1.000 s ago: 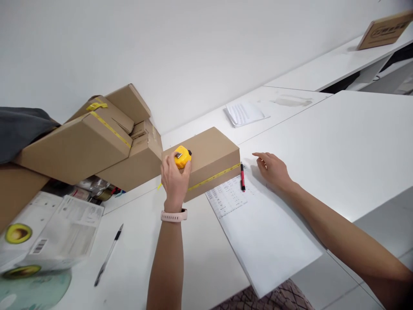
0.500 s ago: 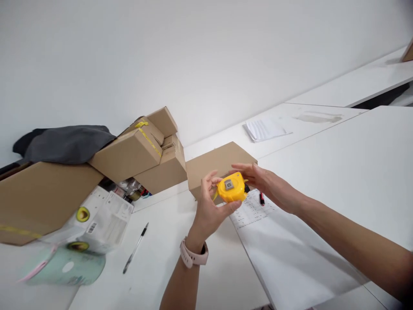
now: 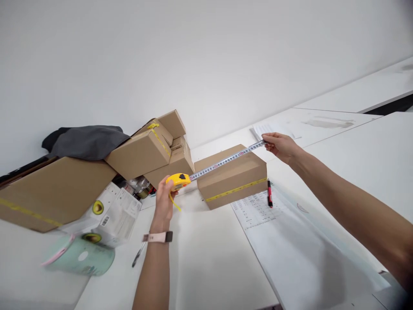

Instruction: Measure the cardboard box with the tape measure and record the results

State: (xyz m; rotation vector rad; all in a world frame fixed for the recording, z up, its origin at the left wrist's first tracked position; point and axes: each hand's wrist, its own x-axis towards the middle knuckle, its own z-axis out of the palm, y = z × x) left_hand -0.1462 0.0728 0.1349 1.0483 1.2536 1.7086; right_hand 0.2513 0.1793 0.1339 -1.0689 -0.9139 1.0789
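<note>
My left hand (image 3: 164, 199) is closed around the yellow case of a tape measure (image 3: 177, 182), with a yellow strap dangling below it. The silver blade (image 3: 227, 159) runs out of the case up to the right, with black and red numbers along it. My right hand (image 3: 278, 146) pinches the blade's far end. Under the stretched blade stands a brown cardboard box (image 3: 232, 176) with yellow tape along its front side. I cannot tell whether the blade touches the box top. A watch with a pink strap (image 3: 158, 237) is on my left wrist.
A red and black marker (image 3: 269, 193) lies on printed sheets (image 3: 284, 232) right of the box. To the left are stacked cardboard boxes (image 3: 138, 155), a dark cloth (image 3: 90, 140), a white avocado-print package (image 3: 111, 219), a mint-green container (image 3: 84, 257) and a pen (image 3: 138, 255).
The blade has been drawn out of the tape measure. My left hand has moved left with the case, and my right hand up and right with the blade end.
</note>
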